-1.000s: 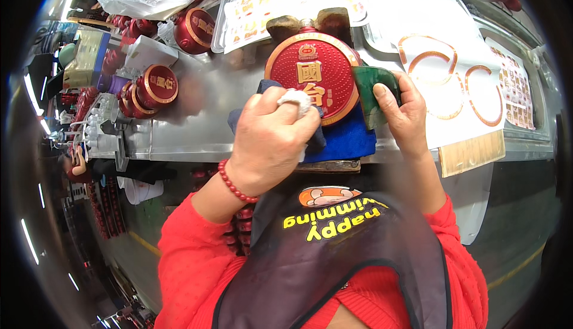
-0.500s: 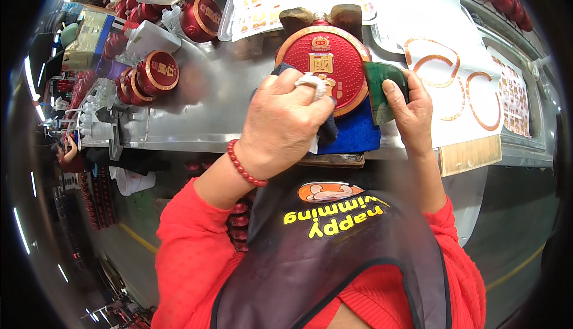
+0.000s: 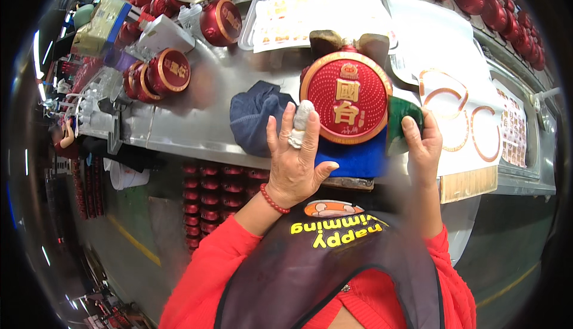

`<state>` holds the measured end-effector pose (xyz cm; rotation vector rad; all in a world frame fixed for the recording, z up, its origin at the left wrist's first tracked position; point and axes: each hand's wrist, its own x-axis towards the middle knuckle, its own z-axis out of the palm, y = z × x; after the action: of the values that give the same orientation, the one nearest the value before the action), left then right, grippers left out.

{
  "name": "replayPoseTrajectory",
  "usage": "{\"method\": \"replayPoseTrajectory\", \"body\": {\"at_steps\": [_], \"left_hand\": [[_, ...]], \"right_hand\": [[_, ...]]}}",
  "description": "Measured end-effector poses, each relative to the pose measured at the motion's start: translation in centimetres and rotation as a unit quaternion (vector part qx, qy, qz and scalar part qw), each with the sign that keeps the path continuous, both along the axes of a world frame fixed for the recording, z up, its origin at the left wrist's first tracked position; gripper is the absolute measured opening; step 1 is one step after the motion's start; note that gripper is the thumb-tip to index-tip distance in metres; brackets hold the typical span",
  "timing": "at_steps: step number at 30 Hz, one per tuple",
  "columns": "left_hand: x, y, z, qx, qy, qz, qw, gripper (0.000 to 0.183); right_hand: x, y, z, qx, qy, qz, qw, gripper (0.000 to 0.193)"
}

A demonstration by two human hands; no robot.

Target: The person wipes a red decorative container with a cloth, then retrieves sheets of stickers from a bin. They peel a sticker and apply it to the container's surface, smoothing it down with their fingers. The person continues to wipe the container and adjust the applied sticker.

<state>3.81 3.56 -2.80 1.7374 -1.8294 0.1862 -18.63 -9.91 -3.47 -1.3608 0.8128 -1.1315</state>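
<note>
A round red bottle (image 3: 325, 99) with gold trim and raised gold characters lies face up on a blue cloth (image 3: 343, 159), its neck against a dark two-part rest (image 3: 326, 42). My left hand (image 3: 295, 156) is just left of its lower edge, fingers spread and holding nothing; white wrapping covers one finger. A crumpled dark blue cloth (image 3: 256, 117) lies on the metal bench beyond that hand's fingertips. Between thumb and fingers of my right hand (image 3: 422, 141) is a flat green scraper (image 3: 396, 120), touching or very close to the bottle's right edge.
Sheets with ring-shaped stickers (image 3: 444, 108) lie at the right, above a wooden block (image 3: 468, 184). A tray (image 3: 253, 25) of sticker sheets stands behind the bottle. More red bottles (image 3: 170, 69) sit at the left, with others along the back and below the bench.
My left hand has let go of the dark blue cloth, which now lies on the bench, and its fingers have spread. The right hand still holds the green scraper. The view has shifted.
</note>
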Motion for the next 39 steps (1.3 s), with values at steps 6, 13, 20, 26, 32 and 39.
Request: {"method": "replayPoseTrajectory", "body": {"at_steps": [6,13,20,26,32,39], "left_hand": [[4.9,-5.2,1.5,0.013,0.207,-0.074,0.976,0.086],[5.7,-10.7,6.6,0.209,0.463,-0.094,0.856,0.054],[4.7,-11.0,10.8,0.227,0.430,-0.199,0.851,0.033],[4.5,-10.3,12.7,0.236,0.306,-0.247,0.889,0.035],[4.7,-9.9,11.5,0.190,0.360,-0.293,0.865,0.034],[8.1,-2.8,10.8,-0.022,0.495,-0.060,0.866,0.032]], "right_hand": [[-0.4,-0.9,0.9,0.019,-0.009,0.034,0.999,0.025],[-3.8,-7.7,6.6,-0.217,0.127,0.059,0.966,0.045],[3.7,-29.2,7.4,-0.226,0.219,0.002,0.949,0.041],[1.5,-32.0,6.6,-0.262,0.349,-0.033,0.899,0.041],[-7.4,-32.0,12.6,-0.250,0.356,-0.066,0.898,0.041],[-3.0,-44.1,10.6,-0.222,0.407,-0.077,0.883,0.049]]}}
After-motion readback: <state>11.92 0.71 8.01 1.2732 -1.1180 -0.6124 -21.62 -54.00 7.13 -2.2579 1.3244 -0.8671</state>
